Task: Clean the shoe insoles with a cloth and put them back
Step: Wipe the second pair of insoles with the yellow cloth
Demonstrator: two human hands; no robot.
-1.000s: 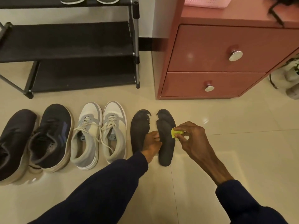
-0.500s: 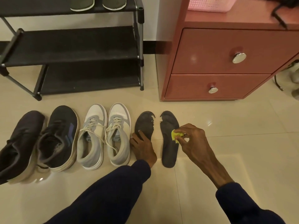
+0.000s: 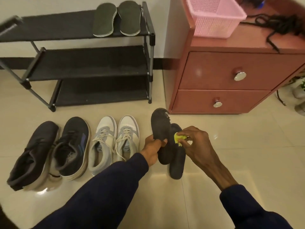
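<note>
My left hand (image 3: 152,148) grips the dark insole (image 3: 160,129), toe pointing away; my right hand (image 3: 196,144) pinches the yellow cloth (image 3: 179,138) just right of it.

Dark navy long sleeves, bare hands.

The left sleeve (image 3: 99,195), plain navy fabric with soft folds, fills the view's 7 o'clock side and ends in a close cuff at the wrist of the left hand (image 3: 152,151). The right sleeve (image 3: 247,210) (same cloth, by the look of it) sits at 5 o'clock and stops partway along the forearm, leaving it bare up to the right hand (image 3: 196,142).
</note>
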